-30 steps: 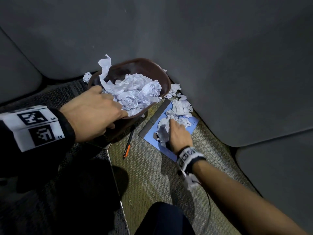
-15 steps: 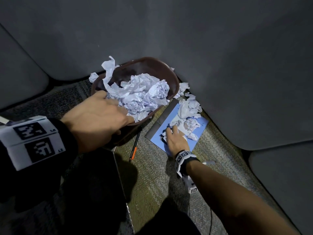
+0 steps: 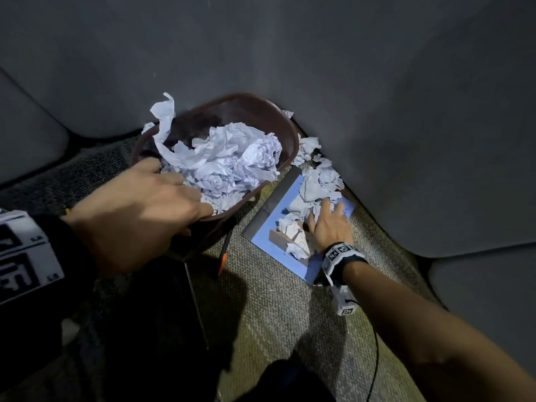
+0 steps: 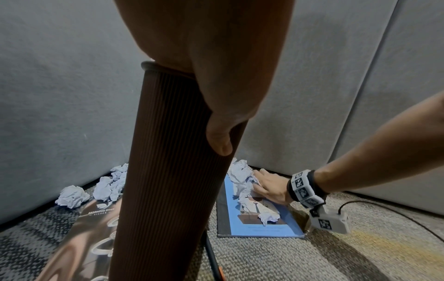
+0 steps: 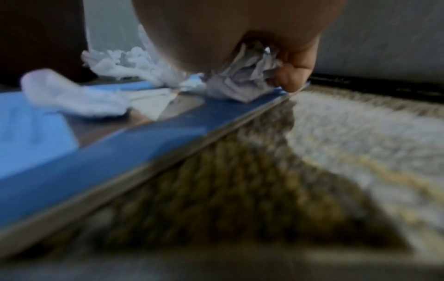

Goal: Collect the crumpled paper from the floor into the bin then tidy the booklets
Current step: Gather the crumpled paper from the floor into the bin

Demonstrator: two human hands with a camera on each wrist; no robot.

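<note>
A brown ribbed bin (image 3: 290,134) (image 4: 168,171) stands on the carpet, heaped with crumpled paper (image 3: 232,163). My left hand (image 3: 139,210) (image 4: 218,140) grips its near rim, thumb on the outer wall. To the right lies a blue booklet (image 3: 266,242) (image 4: 283,226) (image 5: 96,152) with several loose paper balls (image 3: 316,184) on it. My right hand (image 3: 327,224) (image 4: 269,188) (image 5: 240,28) lies on the booklet's far end, fingers spread over one paper ball (image 5: 245,76). A brown booklet (image 4: 96,218) lies under and left of the bin.
Grey padded panels (image 3: 377,111) wall in the corner behind the bin. More paper balls (image 4: 72,195) sit on the floor left of the bin. A black and orange pen (image 3: 223,256) lies between the bin and the blue booklet. A cable (image 4: 384,209) trails from my right wrist.
My right hand has slid from the booklet's near part to its far end and opened its fingers over the paper there. My left hand has kept its hold on the bin.
</note>
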